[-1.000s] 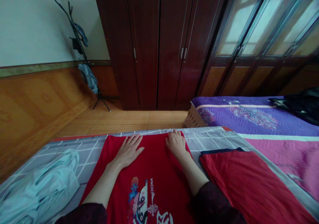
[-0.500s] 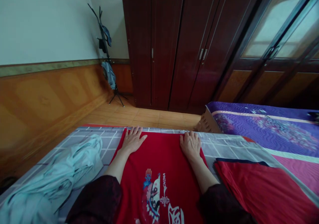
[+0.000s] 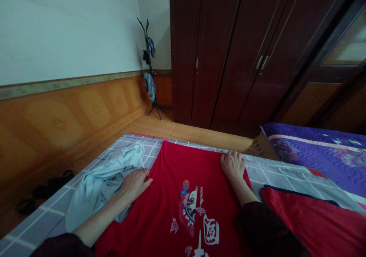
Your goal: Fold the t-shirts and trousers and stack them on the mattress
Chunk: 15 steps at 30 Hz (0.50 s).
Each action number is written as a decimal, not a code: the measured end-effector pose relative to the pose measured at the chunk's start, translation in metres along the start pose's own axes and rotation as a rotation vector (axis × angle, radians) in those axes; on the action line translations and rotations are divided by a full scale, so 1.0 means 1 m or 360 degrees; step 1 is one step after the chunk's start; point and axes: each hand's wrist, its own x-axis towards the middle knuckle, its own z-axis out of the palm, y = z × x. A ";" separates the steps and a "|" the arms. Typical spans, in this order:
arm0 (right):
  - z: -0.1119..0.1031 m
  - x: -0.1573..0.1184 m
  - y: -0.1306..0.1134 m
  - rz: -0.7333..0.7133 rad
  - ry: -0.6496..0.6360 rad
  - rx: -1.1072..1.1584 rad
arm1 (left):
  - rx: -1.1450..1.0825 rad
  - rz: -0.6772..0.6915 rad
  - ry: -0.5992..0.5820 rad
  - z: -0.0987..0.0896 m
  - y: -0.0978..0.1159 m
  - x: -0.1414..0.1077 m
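Note:
A red cloth [image 3: 188, 165] with a colourful print and white characters lies spread on a grey checked sheet [image 3: 271, 173]. My right hand [image 3: 233, 165] rests flat on its far right corner, fingers stretched out. At the cloth's left edge, my left hand [image 3: 135, 183] is open, fingers apart, beside a crumpled pale blue cloth [image 3: 94, 192]. Neither hand grips anything. On the right lies another red cloth with a dark edge [image 3: 314, 219].
Beyond the bed's far edge stand a dark red wardrobe [image 3: 217, 58] and a coat rack [image 3: 151, 70] with clothes on it. A purple quilt [image 3: 320, 146] is at the right. Dark shoes [image 3: 51, 188] are on the floor at the left.
My left hand has left the red cloth's far left corner and moved left and nearer, to its side edge. My right hand stays at the far right corner. The view has turned left.

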 end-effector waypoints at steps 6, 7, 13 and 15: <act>-0.001 -0.001 0.002 -0.0031 0.0003 0.0009 | 0.0048 -0.0222 0.0007 0.000 0.002 -0.015; -0.001 -0.001 0.002 -0.0036 0.0003 0.0010 | 0.0054 -0.0258 -0.0005 -0.001 0.000 -0.014; 0.000 0.000 0.004 -0.0048 0.0004 0.0019 | 0.0087 -0.0180 -0.0079 -0.018 0.008 -0.008; 0.000 0.001 0.004 -0.0046 -0.0002 0.0019 | 0.0064 -0.0014 -0.0062 -0.022 0.028 -0.001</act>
